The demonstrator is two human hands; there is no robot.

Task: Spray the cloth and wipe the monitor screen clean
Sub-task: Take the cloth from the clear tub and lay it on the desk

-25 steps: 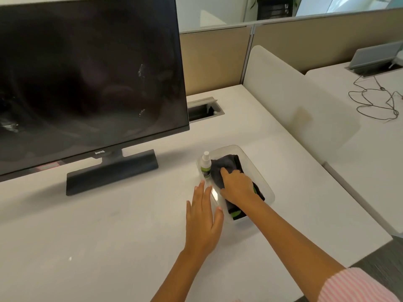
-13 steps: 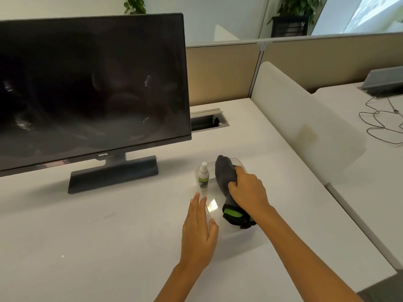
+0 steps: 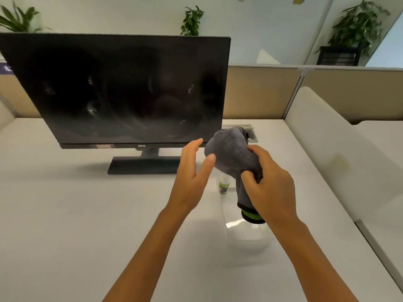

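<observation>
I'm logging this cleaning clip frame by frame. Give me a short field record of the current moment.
right hand: grips fluffy grey cloth with green trim
left hand: open beside the cloth, holding nothing
small white spray bottle: standing in clear plastic tray
black flat monitor: smeared, not yet wiped
white desk: carries monitor and tray

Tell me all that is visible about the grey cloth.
The cloth is grey and fluffy, like microfibre, with a black edge and a bright green band at its lower end. It is bunched, not spread out, and held up above the desk, in front of the monitor's lower right corner. The right hand grips its middle with curled fingers. The left hand is open beside it; whether its thumb touches the cloth is unclear. Wetness cannot be judged.
</observation>
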